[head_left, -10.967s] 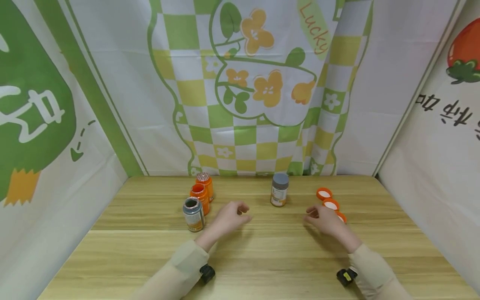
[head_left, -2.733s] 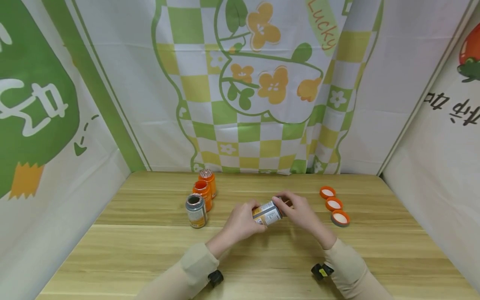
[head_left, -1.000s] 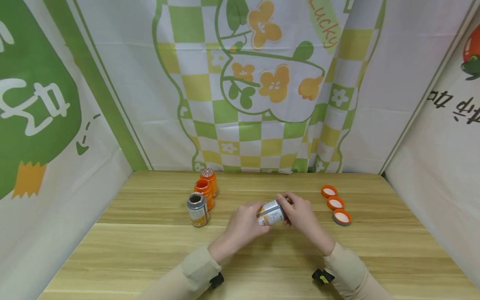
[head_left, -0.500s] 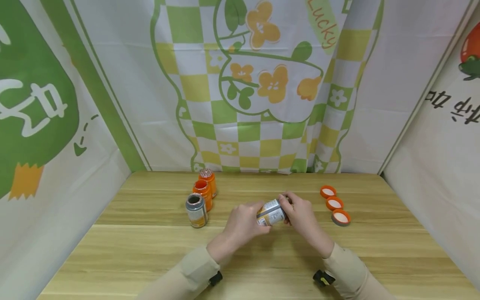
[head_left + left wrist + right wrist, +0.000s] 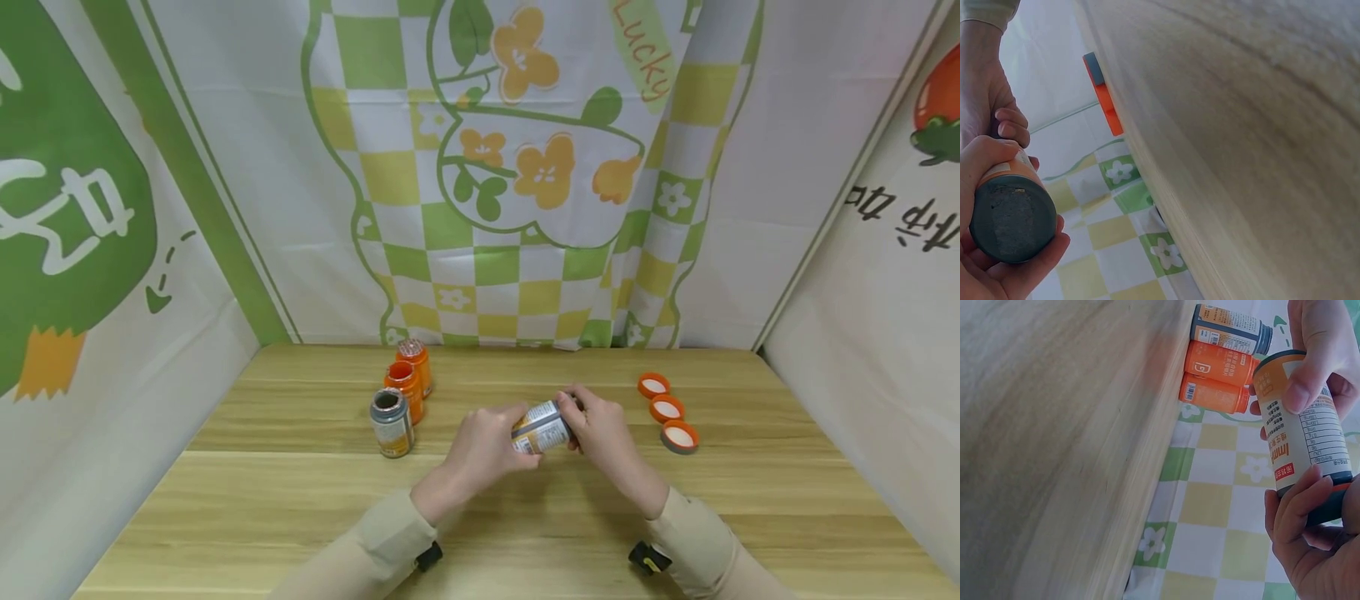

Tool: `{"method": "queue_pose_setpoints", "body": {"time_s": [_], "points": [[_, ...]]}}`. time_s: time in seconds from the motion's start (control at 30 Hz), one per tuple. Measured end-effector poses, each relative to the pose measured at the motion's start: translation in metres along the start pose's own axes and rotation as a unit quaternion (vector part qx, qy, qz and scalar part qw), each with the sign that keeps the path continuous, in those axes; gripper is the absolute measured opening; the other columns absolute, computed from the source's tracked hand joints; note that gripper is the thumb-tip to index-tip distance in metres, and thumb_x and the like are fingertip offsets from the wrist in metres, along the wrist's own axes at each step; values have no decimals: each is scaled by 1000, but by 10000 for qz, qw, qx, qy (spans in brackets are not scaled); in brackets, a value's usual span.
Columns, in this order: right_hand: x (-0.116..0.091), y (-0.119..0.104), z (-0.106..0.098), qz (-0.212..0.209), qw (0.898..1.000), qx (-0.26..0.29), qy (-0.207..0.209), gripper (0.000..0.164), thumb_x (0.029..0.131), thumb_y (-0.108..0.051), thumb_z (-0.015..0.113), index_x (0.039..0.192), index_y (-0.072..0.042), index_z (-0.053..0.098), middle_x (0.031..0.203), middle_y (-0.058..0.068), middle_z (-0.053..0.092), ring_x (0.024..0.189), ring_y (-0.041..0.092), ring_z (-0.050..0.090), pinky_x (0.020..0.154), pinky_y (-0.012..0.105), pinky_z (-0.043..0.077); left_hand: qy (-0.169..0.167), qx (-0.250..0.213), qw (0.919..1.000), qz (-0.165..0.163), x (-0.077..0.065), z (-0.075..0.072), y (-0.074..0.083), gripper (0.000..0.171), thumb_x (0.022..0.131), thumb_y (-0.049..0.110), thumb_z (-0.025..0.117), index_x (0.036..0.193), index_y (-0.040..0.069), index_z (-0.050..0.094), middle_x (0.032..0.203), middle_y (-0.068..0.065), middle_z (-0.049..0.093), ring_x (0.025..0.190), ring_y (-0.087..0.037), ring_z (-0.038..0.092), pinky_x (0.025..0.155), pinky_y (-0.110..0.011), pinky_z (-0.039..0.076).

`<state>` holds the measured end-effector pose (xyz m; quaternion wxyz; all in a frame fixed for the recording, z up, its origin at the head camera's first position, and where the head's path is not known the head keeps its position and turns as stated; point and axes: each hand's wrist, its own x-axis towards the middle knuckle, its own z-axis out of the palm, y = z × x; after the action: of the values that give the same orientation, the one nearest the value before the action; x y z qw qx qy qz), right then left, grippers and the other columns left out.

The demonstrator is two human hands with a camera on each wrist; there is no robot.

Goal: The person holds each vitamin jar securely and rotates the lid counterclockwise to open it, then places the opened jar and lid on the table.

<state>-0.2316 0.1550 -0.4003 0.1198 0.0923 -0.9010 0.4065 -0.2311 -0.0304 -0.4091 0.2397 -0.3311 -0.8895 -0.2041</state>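
Note:
Tilted above the table, a grey vitamin bottle (image 5: 543, 427) with a white and orange label lies between both hands. My left hand (image 5: 483, 446) grips its body near the base, thumb across the label in the right wrist view. The dark base (image 5: 1013, 219) faces the left wrist camera. My right hand (image 5: 607, 433) curls its fingers round the cap end. In the right wrist view the dark cap (image 5: 1327, 509) shows between the fingers, with a thin orange-red band (image 5: 1341, 487) where it meets the bottle. Fingers hide much of the cap.
On the left stand three uncapped bottles: a grey one (image 5: 392, 425) in front, an orange one (image 5: 405, 390) behind it, another orange one (image 5: 415, 363) at the back. Three caps (image 5: 679, 437) lie in a row on the right, white insides up. A patterned curtain (image 5: 495, 275) hangs behind the table (image 5: 525, 533).
Eleven seconds ago the grey bottle stood upright on the table, with both hands apart from it. Now both hands hold it tilted. Over the last second the hands have barely moved.

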Motion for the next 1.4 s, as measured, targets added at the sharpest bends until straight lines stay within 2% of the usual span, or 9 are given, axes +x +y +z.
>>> {"method": "queue_pose_setpoints", "body": {"time_s": [0.27,0.4,0.5,0.73,1.0,1.4], "points": [[-1,2,0,-121,9999,-21,20,25,99,-28,48,100,-9,64,63,1,55,40,11,50,37,25,42,-72,-26,10000,8,1,0,-1,44,64,35,83,95,11,65,75,2,68,57,-4,56,49,-12,40],[-2,5,2,-383,9991,-119,151,24,98,-27,49,100,-8,64,63,2,56,40,9,48,37,23,42,-336,-498,9979,-249,1,1,-3,42,64,35,83,94,12,67,75,3,68,57,-3,54,50,-12,39],[-2,5,3,-660,9971,-207,305,23,97,-25,51,100,-6,64,63,3,57,40,5,47,37,21,41,-533,-934,9929,-506,1,2,-5,41,64,33,83,96,11,68,76,2,68,57,-2,53,50,-12,39],[-1,8,4,-996,9939,-177,437,23,97,-25,52,101,-5,64,69,7,61,42,2,46,37,18,40,-658,-1367,9861,-675,3,-2,-5,46,65,31,83,103,9,70,80,-1,70,59,-2,54,51,-13,42],[0,11,3,-1354,9893,-241,488,18,96,-21,54,98,-7,64,70,5,61,43,0,45,37,17,39,-841,-1757,9768,-885,4,-4,-6,42,66,32,82,100,11,70,79,1,69,59,-2,54,51,-16,44],[1,21,5,-2019,9777,-126,556,9,94,-15,56,99,-10,62,73,3,60,43,-5,43,37,16,39,-1236,-2390,9557,-1196,6,-2,-11,31,65,33,82,88,15,68,71,6,64,56,-4,54,48,-21,46]]}}
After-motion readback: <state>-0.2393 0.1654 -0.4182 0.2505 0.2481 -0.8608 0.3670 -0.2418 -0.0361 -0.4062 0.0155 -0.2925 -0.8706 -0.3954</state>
